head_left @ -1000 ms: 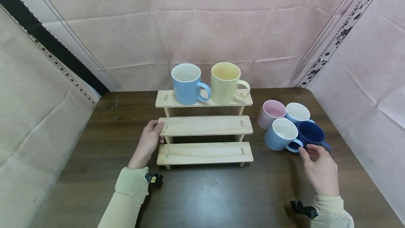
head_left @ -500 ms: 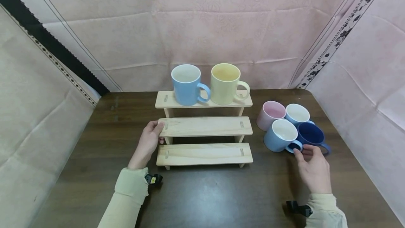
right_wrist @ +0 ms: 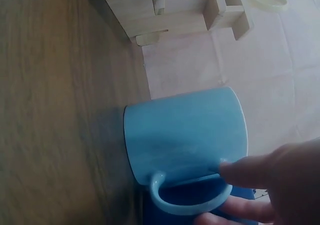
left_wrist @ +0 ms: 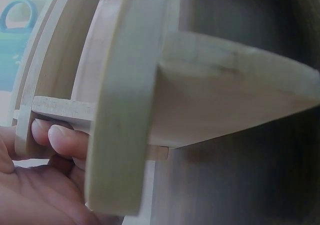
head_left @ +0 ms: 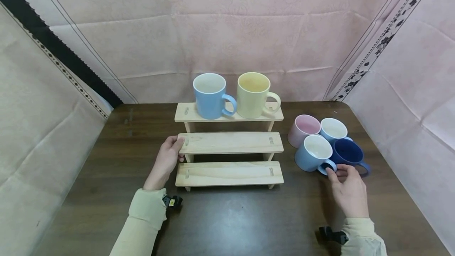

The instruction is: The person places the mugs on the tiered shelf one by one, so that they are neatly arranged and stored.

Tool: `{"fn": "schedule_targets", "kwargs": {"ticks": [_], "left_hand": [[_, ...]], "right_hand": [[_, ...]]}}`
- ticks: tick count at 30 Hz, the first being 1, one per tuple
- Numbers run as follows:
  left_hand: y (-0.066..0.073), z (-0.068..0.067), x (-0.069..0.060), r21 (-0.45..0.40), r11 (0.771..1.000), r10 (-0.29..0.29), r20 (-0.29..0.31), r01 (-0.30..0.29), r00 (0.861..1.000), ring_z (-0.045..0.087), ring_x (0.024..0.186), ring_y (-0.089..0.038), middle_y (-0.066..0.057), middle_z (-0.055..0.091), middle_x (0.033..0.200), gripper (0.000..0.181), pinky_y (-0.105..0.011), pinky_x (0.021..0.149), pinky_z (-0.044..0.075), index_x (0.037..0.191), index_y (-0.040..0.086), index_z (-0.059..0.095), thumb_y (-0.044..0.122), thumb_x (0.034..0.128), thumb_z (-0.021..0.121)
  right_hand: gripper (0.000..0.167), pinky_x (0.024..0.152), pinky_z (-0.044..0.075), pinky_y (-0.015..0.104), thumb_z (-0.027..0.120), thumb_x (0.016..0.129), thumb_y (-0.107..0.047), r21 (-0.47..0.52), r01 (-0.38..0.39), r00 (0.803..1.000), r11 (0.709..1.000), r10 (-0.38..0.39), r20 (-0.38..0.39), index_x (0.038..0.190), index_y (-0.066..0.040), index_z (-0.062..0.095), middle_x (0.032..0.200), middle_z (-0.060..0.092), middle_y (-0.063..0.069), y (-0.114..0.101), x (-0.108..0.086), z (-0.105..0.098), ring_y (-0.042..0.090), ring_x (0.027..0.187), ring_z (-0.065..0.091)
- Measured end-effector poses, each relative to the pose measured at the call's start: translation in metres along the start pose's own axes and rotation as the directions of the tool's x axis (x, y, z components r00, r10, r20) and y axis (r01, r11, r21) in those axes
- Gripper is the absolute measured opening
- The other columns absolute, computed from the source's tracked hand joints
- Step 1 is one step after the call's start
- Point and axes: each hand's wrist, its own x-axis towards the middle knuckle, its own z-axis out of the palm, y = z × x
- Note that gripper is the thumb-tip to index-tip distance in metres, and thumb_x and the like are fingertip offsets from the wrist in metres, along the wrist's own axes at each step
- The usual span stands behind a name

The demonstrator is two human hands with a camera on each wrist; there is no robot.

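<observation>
A wooden three-step stand is in the middle of the table. My left hand grips the left end of its middle board, fingers curled beneath the edge in the left wrist view. At the right, several mugs stand upright in a close group. My right hand pinches the handle of the front light blue mug between thumb and fingers. In the right wrist view, the thumb lies at the top of that handle. A dark blue mug is right beside it.
A pink mug and another light blue mug stand behind. On the top board are a blue mug and a pale yellow mug. Pale cloth hangs around the brown table.
My right hand has moved left along the front mug's handle and now pinches it. That mug has shifted slightly left. My left hand stays on the stand.
</observation>
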Motion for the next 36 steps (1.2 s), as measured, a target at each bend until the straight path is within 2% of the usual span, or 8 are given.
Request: {"fn": "schedule_targets", "kwargs": {"ticks": [6,10,16,21,25,30,36], "left_hand": [[0.000,0.000,0.000,-0.013,1.000,0.016,-0.014,-0.016,1.000,0.046,0.070,-0.015,-0.011,0.047,0.095,0.040,-0.024,0.061,0.044,0.129,-0.006,0.042,0.026,0.1056,0.040],[0.000,0.000,0.000,-0.016,1.000,0.016,-0.017,-0.016,1.000,0.046,0.069,-0.015,-0.011,0.047,0.094,0.039,-0.024,0.061,0.044,0.128,-0.006,0.043,0.025,0.1054,0.040],[0.001,0.001,0.000,-0.023,1.000,0.019,-0.015,-0.020,1.000,0.046,0.069,-0.015,-0.011,0.047,0.094,0.039,-0.024,0.061,0.044,0.128,-0.007,0.043,0.026,0.1054,0.041],[0.001,0.000,-0.001,-0.016,1.000,0.015,-0.013,-0.015,1.000,0.046,0.070,-0.016,-0.012,0.047,0.096,0.040,-0.025,0.063,0.045,0.129,-0.006,0.042,0.026,0.1054,0.041],[0.000,0.000,0.000,-0.018,1.000,0.017,-0.014,-0.018,1.000,0.046,0.070,-0.016,-0.012,0.047,0.097,0.041,-0.025,0.063,0.045,0.129,-0.006,0.042,0.027,0.1054,0.041],[-0.001,0.000,0.001,-0.015,1.000,0.014,-0.009,-0.014,1.000,0.046,0.071,-0.017,-0.012,0.047,0.097,0.040,-0.027,0.064,0.045,0.130,-0.005,0.042,0.027,0.1055,0.040],[-0.001,0.000,0.000,-0.010,1.000,0.014,-0.010,-0.014,1.000,0.046,0.072,-0.017,-0.012,0.047,0.097,0.041,-0.026,0.064,0.045,0.130,-0.005,0.042,0.027,0.1056,0.040]], "right_hand": [[0.065,0.080,0.046,0.053,0.049,0.096,-0.054,-0.024,-0.002,0.998,1.000,0.004,0.070,0.119,0.006,0.044,0.114,0.055,0.030,0.000,0.001,0.003,0.043,0.101,0.054],[0.059,0.079,0.045,0.051,0.049,0.099,-0.049,-0.021,0.059,0.996,0.998,-0.057,0.063,0.120,0.006,0.046,0.110,0.058,0.029,0.001,0.000,0.008,0.041,0.097,0.055],[0.041,0.074,0.045,0.047,0.050,0.101,-0.036,-0.006,0.119,0.993,0.993,-0.119,-0.011,0.117,0.001,0.058,0.102,0.064,0.024,0.000,-0.001,0.016,0.037,0.087,0.057],[0.034,0.071,0.047,0.042,0.058,0.099,-0.030,0.013,0.143,0.983,0.990,-0.140,-0.117,0.111,0.001,0.066,0.098,0.069,0.023,0.001,-0.001,0.021,0.036,0.086,0.064],[0.033,0.067,0.044,0.033,0.064,0.095,-0.030,0.025,0.109,0.976,0.994,-0.103,-0.193,0.108,0.000,0.070,0.095,0.071,0.020,-0.001,-0.002,0.023,0.034,0.085,0.065],[0.035,0.063,0.043,0.027,0.065,0.094,-0.032,0.047,0.040,0.974,0.998,-0.028,-0.224,0.109,-0.001,0.071,0.098,0.071,0.019,-0.003,-0.005,0.024,0.034,0.087,0.065],[0.034,0.064,0.043,0.023,0.067,0.093,-0.030,0.057,0.039,0.966,0.998,-0.023,-0.258,0.108,0.000,0.071,0.097,0.071,0.020,-0.007,-0.010,0.019,0.036,0.090,0.066]]}}
